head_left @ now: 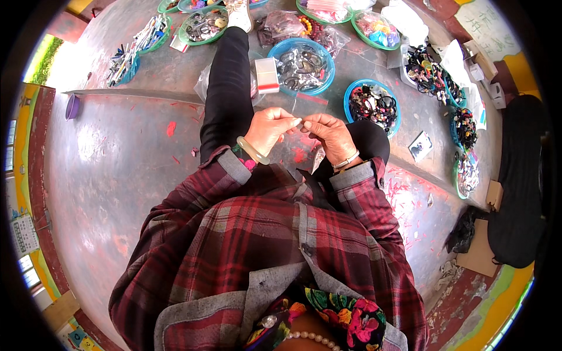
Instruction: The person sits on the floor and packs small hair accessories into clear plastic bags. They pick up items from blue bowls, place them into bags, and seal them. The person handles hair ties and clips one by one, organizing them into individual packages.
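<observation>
My left hand (pixel 268 127) and my right hand (pixel 329 132) meet in front of me, fingertips pinched together on a small clear plastic bag (pixel 300 109) held between them. A pale green bangle sits on my left wrist and a thin band on my right. Both forearms wear red plaid sleeves. My left leg in black trousers (pixel 225 88) stretches forward under the hands. What is inside the bag is too small to tell.
Blue bowls of dark hair ties (pixel 302 67) (pixel 372 105) sit just beyond my hands on the concrete floor. Green bowls (pixel 202 26) of small items, clear packets (pixel 267 75), and boxes lie farther out. A black bag (pixel 518 187) rests at right.
</observation>
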